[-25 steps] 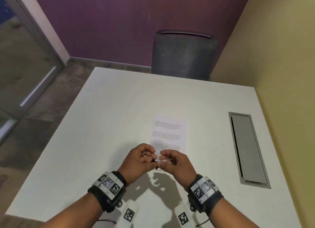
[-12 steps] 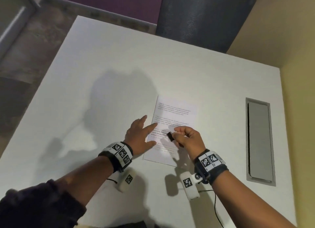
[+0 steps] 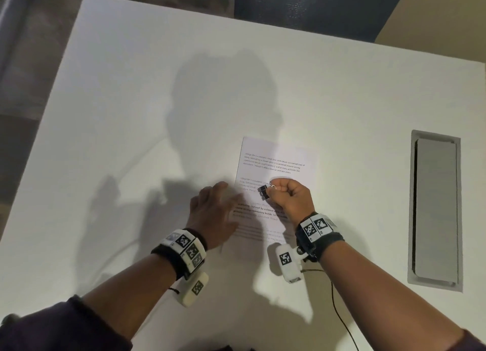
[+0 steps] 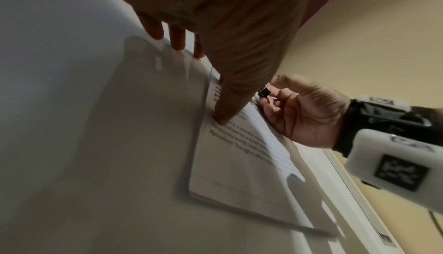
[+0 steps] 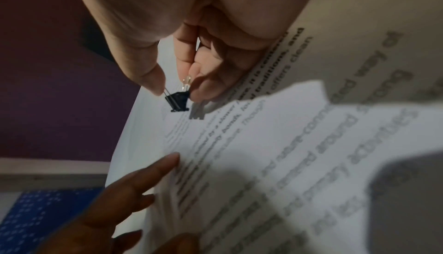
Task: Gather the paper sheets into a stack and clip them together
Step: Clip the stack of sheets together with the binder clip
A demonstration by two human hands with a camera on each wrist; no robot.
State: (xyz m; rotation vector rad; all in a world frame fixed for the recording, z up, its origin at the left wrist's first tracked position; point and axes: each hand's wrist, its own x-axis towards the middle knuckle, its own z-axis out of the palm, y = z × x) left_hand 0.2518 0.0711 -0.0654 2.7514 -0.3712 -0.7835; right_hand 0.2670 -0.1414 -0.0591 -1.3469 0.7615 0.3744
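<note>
A stack of printed paper sheets (image 3: 278, 161) (image 4: 239, 172) (image 5: 299, 163) lies on the white table (image 3: 157, 114). My left hand (image 3: 213, 208) (image 4: 223, 91) lies flat at the stack's left edge, fingers straight, thumb pressing on the top sheet. My right hand (image 3: 286, 195) (image 4: 294, 110) (image 5: 175, 89) hovers just over the middle of the sheets. It pinches the wire handles of a small black binder clip (image 3: 263, 192) (image 4: 264, 93) (image 5: 178, 101) between thumb and finger, and the clip's mouth points toward the left edge.
A grey cable hatch (image 3: 435, 208) is set into the table to the right. A dark chair back (image 3: 315, 6) stands at the far edge. A thin cable (image 3: 339, 311) trails from my right wrist over the near table.
One second ago both hands held the clip together near the stack's near end. Since then my left hand let go and laid itself flat by the sheets; my right hand carried the clip over the paper.
</note>
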